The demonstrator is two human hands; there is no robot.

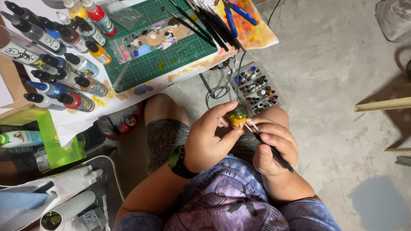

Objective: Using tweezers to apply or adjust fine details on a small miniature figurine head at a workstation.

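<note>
Both hands met over the lap: left hand [209, 137] pinched a small orange-and-green figure [237, 117] upright, while right hand [274, 147] clamped tweezers [267, 143] slanting up-left, their tip touching the figure's near side.

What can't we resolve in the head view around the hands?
- Small orange figure: mostly covered by left hand fingers; shape unclear.
- Thin tool: tip too small to identify; right hand hides its middle.
- Paint bottles: row cut off by top-left edge.

One cutting mat [160, 51], one wristwatch [177, 160], two hands [207, 137].
</note>
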